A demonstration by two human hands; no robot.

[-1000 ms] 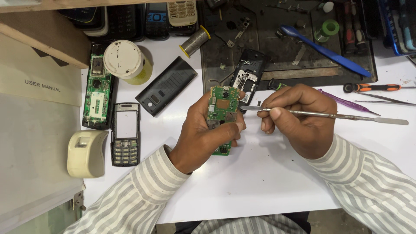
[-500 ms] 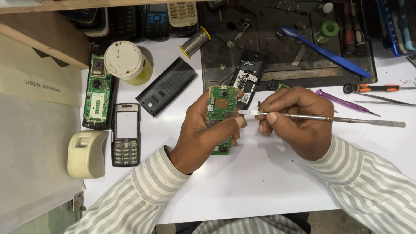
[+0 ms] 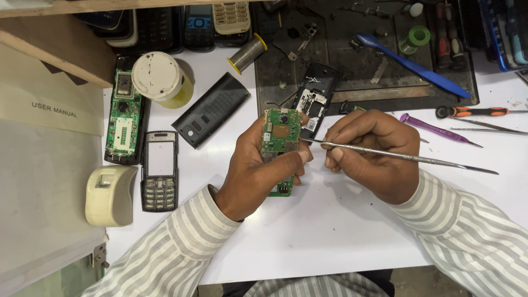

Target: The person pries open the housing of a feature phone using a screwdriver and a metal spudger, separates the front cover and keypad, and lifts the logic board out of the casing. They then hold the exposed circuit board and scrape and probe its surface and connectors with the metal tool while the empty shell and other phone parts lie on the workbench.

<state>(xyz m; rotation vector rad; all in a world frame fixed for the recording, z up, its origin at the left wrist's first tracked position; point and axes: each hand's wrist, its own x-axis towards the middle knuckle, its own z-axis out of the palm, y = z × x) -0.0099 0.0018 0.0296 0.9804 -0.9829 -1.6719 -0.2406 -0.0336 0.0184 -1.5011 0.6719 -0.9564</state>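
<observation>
white flat surface (image 3: pixel 330 231) carries all | left hand (image 3: pixel 258 170), fingers closed round small green rectangular circuit board (image 3: pixel 280 137), held upright above surface, barely shifted since a second ago | right hand (image 3: pixel 374 154) pinches thin steel spudger rod (image 3: pixel 407 158), tip now nearer board edge: prying goes on | matte board, smooth metal

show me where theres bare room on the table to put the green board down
Bare white table lies below both hands, between the striped sleeves. A smaller patch sits between the keypad frame and the left hand. Crowded: the dark mat up top and the left side.
</observation>
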